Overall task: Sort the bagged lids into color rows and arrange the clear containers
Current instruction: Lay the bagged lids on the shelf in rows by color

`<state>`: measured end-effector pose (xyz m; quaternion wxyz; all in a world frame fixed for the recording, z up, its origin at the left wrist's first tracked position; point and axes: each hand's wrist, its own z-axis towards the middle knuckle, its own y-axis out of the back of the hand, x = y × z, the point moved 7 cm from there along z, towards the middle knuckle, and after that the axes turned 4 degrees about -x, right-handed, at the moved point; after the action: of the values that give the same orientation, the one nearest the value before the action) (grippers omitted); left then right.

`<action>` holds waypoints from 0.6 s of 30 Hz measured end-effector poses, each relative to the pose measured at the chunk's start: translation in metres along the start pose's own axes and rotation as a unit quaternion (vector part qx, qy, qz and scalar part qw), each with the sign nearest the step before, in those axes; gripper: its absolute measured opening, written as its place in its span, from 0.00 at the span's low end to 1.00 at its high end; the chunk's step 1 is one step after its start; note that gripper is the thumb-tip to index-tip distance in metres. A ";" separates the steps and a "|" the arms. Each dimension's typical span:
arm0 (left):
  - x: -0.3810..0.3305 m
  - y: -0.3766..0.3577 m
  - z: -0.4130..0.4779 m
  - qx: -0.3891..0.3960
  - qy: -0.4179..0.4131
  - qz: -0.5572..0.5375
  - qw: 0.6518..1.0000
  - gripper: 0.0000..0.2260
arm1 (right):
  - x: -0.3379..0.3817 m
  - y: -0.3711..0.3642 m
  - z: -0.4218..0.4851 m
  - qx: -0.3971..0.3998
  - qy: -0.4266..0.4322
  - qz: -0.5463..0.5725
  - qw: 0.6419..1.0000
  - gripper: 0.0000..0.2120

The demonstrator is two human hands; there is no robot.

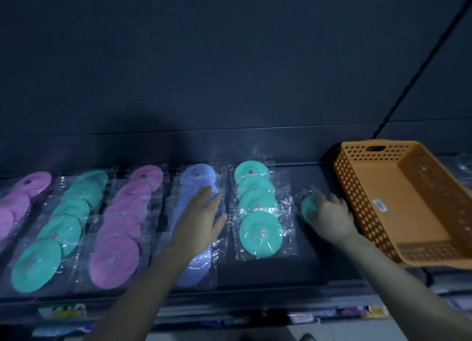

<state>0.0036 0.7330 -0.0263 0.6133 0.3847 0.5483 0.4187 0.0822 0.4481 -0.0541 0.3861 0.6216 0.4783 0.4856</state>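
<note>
A dim, dark-walled display counter (306, 264) carries five rows of bagged lids running from near to far: from left, a pink row (15, 205) cut by the frame edge, a teal row (38, 264), a second pink row (115, 261), a blue row (196, 177) and a shorter teal row (260, 233). Each lid is a flat ring in its own clear bag, overlapping the next.

The left hand (201, 220) lies flat on the middle of the blue row, its grip wide, fingers straight and pressing on the bags rather than holding any. The right hand (329, 215) hovers over the bare gap between the short teal row and an orange basket (357, 195), its grip closed round a single teal lid (306, 209) in crinkled film; motion blur hides how the fingers sit.

The lids look light and stiff, but the glossy bags are likely slippery and apt to slide over one another, so a pinch across the ring's edge through the film seems surer than a grab at loose plastic. The teal lid in hand most likely belongs with the short teal row just to its left.

The perforated basket sits tilted at the counter's right end, and what shows of its inside appears empty. A pale, clear shape beyond it at the far right edge is too dim to name, so no clear container can be confirmed. Coloured packets (61, 311) line a lower level at the near edge.
</note>
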 end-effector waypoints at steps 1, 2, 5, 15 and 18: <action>-0.011 0.001 -0.001 -0.010 -0.005 -0.020 1.000 0.26 | -0.005 -0.003 -0.003 0.008 -0.007 0.008 1.000 0.30; -0.020 0.001 -0.001 -0.020 -0.012 -0.037 0.999 0.25 | -0.008 -0.003 -0.005 0.008 -0.004 0.008 1.000 0.34; -0.045 0.001 -0.001 -0.032 -0.035 -0.071 0.996 0.23 | -0.013 -0.002 -0.011 0.018 0.007 -0.009 1.000 0.43; -0.070 -0.040 -0.014 0.131 -0.091 0.028 0.987 0.32 | -0.023 0.013 -0.018 -0.033 -0.055 0.141 0.988 0.44; -0.068 -0.046 -0.015 0.142 -0.083 0.053 0.985 0.35 | -0.020 0.021 -0.025 -0.068 -0.033 0.199 0.977 0.44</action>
<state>-0.0108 0.6531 -0.0465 0.5725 0.5297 0.5285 0.3351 0.0607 0.4244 -0.0330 0.3389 0.6921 0.2980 0.5633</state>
